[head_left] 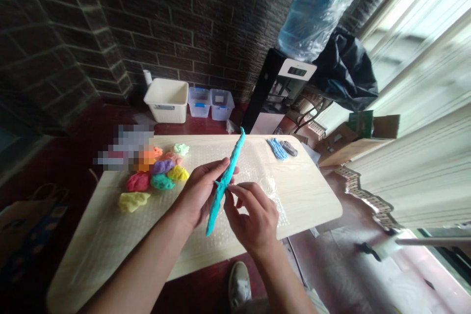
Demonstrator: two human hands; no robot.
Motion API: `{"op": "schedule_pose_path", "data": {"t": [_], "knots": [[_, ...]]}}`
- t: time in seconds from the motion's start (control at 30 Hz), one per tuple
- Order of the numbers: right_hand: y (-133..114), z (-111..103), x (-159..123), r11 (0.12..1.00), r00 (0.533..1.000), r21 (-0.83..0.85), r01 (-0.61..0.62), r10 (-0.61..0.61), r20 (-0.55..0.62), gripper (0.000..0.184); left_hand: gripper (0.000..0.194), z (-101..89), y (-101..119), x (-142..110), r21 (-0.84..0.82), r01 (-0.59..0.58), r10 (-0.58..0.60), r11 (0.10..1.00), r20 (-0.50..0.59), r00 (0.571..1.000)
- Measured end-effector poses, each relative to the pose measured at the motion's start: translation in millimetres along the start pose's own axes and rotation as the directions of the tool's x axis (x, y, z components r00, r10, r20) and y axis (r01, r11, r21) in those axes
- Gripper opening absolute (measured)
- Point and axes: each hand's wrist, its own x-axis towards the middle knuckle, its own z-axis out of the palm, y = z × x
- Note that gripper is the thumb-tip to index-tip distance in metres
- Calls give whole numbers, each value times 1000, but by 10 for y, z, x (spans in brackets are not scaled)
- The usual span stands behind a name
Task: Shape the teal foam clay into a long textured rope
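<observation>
A long turquoise roll of modelling clay [225, 184], lumpy and tapered at both ends, is held slantwise above the table. My left hand [200, 186] is closed round its left side, thumb on top and fingertips showing behind it. Thumb and index finger of my right hand [253, 211] pinch the roll near its middle. A small thin point of the same clay sticks out to the left there. Several soft clay lumps, among them a purple one [163, 166], a red one [138, 181], a teal one [162, 181] and a yellow one [178, 173], lie left of my hands.
Bubble wrap [198, 154] covers part of the pale table [312, 191]. Blue ridged clay strips [276, 149] and a grey piece [289, 148] lie at its far right. Behind stand a white bin [167, 103], clear boxes [222, 106] and a water dispenser [270, 98].
</observation>
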Motion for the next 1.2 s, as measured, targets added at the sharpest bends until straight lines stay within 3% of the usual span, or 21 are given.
{"op": "schedule_pose_path", "data": {"t": [0.27, 0.63, 1.2], "knots": [[-10, -20, 17, 997, 997, 19, -72, 71, 43, 14, 39, -40, -21, 4, 39, -2, 0, 999, 57, 998], [31, -70, 53, 996, 995, 54, -72, 69, 71, 16, 22, -17, -7, -12, -11, -39, 40, 999, 156, 987], [29, -21, 40, 998, 995, 6, -70, 69, 77, 13, 29, -62, -4, 6, 56, -81, 76, 995, 72, 994]]}}
